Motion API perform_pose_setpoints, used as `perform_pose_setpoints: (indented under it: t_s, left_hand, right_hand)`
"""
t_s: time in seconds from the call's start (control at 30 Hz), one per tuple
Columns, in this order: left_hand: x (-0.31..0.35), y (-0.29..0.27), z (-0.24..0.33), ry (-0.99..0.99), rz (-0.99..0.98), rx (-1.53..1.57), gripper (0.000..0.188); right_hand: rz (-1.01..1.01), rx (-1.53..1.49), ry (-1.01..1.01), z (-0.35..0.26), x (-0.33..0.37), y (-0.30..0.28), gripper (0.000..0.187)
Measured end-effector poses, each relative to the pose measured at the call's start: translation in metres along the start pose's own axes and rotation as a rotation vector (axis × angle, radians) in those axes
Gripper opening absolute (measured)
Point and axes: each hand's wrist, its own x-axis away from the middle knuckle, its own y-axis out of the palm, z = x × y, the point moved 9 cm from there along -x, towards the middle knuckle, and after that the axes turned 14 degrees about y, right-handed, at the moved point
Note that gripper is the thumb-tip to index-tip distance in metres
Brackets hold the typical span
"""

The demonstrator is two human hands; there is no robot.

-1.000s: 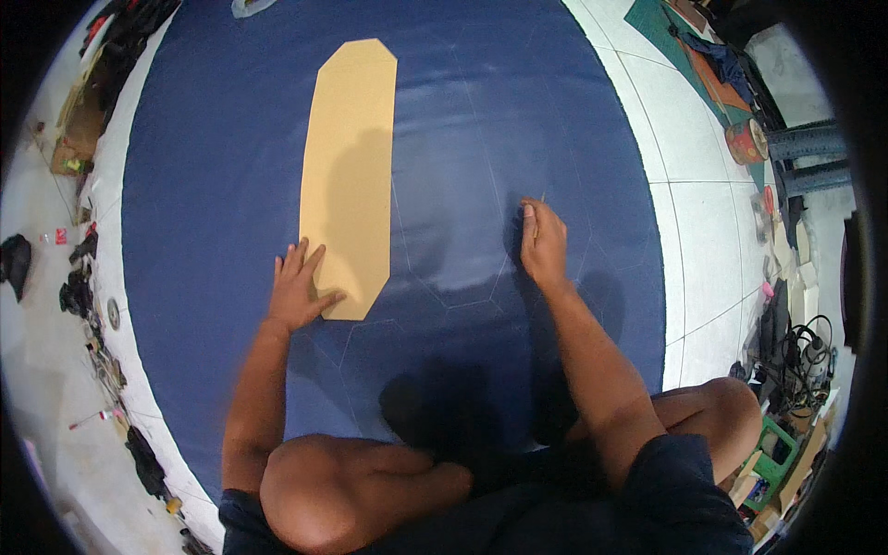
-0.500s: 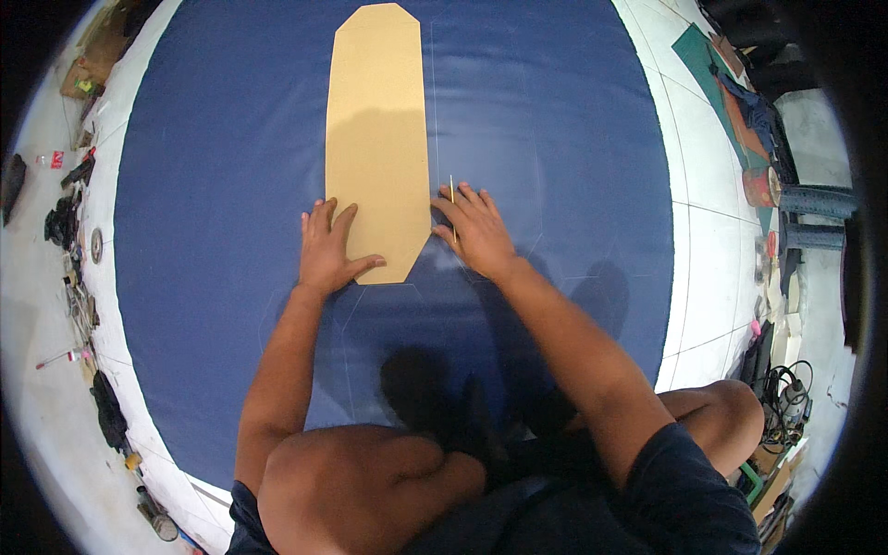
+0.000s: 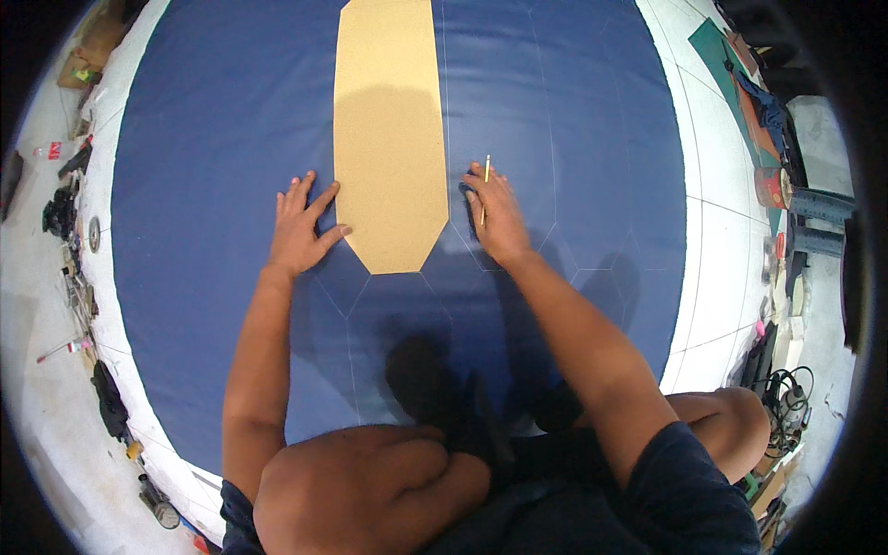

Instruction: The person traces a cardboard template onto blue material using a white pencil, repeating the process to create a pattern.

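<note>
A long tan cardboard template (image 3: pixel 389 166) with cut-off corners lies flat on a wide sheet of dark blue material (image 3: pixel 213 120). At its left edge is my left hand (image 3: pixel 299 231), fingers spread, the thumb and index fingertip touching the card's edge. Off the right side, apart from the card, my right hand (image 3: pixel 499 217) rests on the blue sheet. A thin, pale yellow pencil-like stick (image 3: pixel 487 168) is held between its fingers, pointing away from me. Fine pale lines on the sheet form angular outlines to the right of the card and below it.
White floor tiles (image 3: pixel 717 240) border the sheet. Along the left lie small tools and a dark cloth (image 3: pixel 109 398). At the right are a green mat (image 3: pixel 726 79), a reddish can (image 3: pixel 772 188) and a tangle of black cable (image 3: pixel 788 398). My bent knees flank the near edge.
The card has shifted slightly right and straightened on the sheet. My left hand has moved from on top of it to its left edge. My right hand has drawn away to the right.
</note>
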Motion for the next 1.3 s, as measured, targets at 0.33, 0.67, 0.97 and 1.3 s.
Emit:
perform_pose_setpoints:
  t_s: [0.33, 0.67, 0.97, 1.3]
  left_hand:
    - [-0.006, -0.006, 0.005, 0.009, -0.033, -0.020, 0.078]
    - [-0.004, -0.005, 0.002, 0.005, -0.011, 0.030, 0.078]
    - [-0.004, -0.005, 0.000, -0.002, -0.077, 0.017, 0.081]
    - [-0.006, -0.006, -0.001, 0.001, -0.134, -0.007, 0.074]
  right_hand:
    - [0.026, 0.193, 0.105, -0.012, 0.017, -0.001, 0.062]
    - [0.034, 0.047, 0.162, 0.000, 0.015, -0.001, 0.064]
    - [0.027, 0.115, 0.139, -0.010, 0.014, -0.003, 0.070]
    - [0.003, 0.101, 0.168, -0.009, 0.016, -0.003, 0.075]
